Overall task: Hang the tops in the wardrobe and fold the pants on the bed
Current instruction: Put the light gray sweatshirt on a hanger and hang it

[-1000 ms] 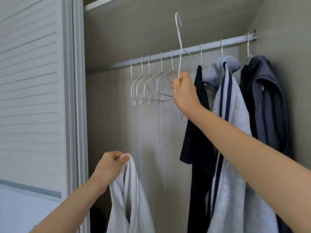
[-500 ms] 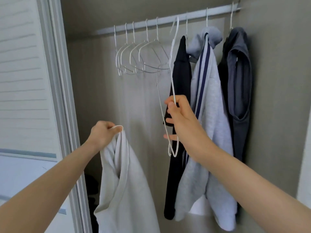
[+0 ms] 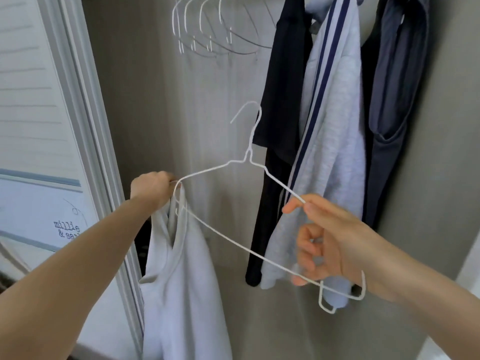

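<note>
One top, the white top (image 3: 181, 268), hangs in front of the wardrobe (image 3: 145, 100), gripped by the left hand (image 3: 152, 189). The right hand (image 3: 327, 242) pinches the wire hanger (image 3: 233, 165); its left tip touches the neckline. Threading probably comes next.

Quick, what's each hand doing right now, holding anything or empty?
Left hand: grips the shoulder strap of the white top.
Right hand: pinches the white wire hanger by its sloping arm.
</note>
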Demonstrator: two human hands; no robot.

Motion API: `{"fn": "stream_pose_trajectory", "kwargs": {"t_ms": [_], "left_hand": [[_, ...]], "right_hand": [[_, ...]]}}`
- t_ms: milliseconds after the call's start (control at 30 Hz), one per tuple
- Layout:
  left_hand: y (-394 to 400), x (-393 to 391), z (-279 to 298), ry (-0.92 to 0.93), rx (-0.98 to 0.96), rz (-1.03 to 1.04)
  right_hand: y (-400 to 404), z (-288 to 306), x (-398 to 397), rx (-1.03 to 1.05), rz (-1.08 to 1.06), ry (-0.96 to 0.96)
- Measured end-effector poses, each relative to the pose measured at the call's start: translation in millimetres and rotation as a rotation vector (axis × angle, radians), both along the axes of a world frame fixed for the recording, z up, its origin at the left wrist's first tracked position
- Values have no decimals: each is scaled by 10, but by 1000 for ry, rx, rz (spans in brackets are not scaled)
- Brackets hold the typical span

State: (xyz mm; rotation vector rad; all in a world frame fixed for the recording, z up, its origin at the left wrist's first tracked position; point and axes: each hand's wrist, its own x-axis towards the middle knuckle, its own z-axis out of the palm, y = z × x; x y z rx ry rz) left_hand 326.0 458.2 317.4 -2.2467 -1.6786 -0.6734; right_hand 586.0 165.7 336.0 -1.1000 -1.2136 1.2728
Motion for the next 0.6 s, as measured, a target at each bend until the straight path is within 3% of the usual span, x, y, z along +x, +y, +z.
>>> {"fn": "stream_pose_trajectory", "kwargs": {"t_ms": [100, 300, 467, 600], "left_hand": [[-2, -58, -110, -56, -31, -65], [-222, 40, -137, -208, -105, -376], [-553, 285, -39, -581, -191, -531], [-821, 168, 244, -834, -246, -700]], "right_hand": [[105, -100, 26, -70, 48, -71], [505, -475, -195, -23, 7, -242], [651, -744, -496, 59, 42, -350], [656, -751, -448, 241, -10, -216]]}}
